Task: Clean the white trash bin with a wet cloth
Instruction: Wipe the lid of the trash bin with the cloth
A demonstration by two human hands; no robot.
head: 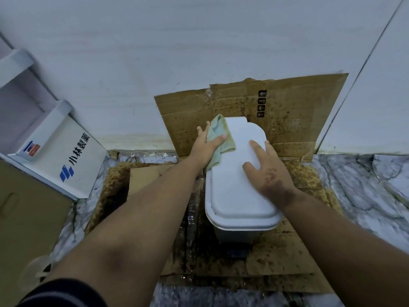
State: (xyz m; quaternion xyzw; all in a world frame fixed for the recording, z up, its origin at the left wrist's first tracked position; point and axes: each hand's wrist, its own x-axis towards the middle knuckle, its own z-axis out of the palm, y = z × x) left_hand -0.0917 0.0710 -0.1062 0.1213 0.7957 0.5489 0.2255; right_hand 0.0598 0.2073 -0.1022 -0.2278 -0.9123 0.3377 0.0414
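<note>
The white trash bin (240, 185) stands in the middle of the scene with its lid closed, on stained cardboard (292, 258) laid flat over a marbled floor (365, 191). A second stained cardboard sheet (287, 116) leans upright against the white wall (177, 52) just behind the bin. At the far left sits a white box (73, 156) printed with blue characters, next to a brown box (26, 218). The left hand (207, 147) pinches a green cloth (221, 138) with thumb over it, pressing it against the bin's far left edge. The right hand (269, 171) lies flat on the lid, fingers straight and spread, holding nothing.
</note>
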